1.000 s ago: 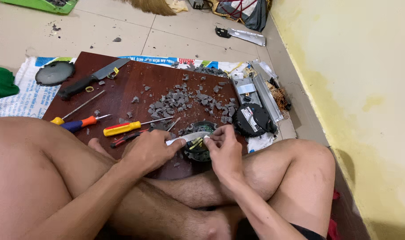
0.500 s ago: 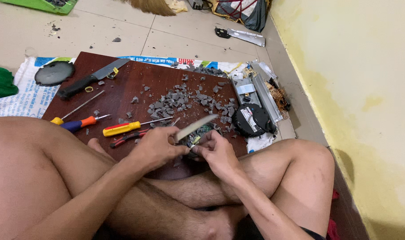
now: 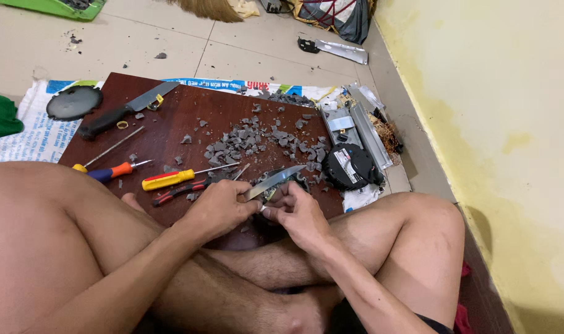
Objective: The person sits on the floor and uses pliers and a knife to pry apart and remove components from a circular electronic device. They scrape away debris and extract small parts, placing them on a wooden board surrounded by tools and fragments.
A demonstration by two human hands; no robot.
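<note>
While the person sits cross-legged on the floor, both hands meet over the near edge of a dark red-brown board [image 3: 189, 111]. The left hand [image 3: 219, 207] is clenched around the handle of a knife [image 3: 274, 182], whose grey blade slants up and to the right. The right hand [image 3: 297, 213] grips a small dark part [image 3: 292, 184] just beside the blade; the fingers hide most of it, so its shape cannot be made out. Beyond the hands a heap of grey chips [image 3: 251, 139] is scattered across the middle of the board. To the left lie a yellow-handled screwdriver [image 3: 170, 179], red-handled pliers [image 3: 180, 192] just below it, and an orange-and-blue screwdriver [image 3: 112, 171]. A larger black-handled knife [image 3: 124, 111] rests near the far left corner, with a round black disc [image 3: 74, 102] beside it on a printed sack [image 3: 38, 133]. At the right edge sit a round black motor-like unit [image 3: 351, 166] and some grey metal strips [image 3: 362, 124].
</note>
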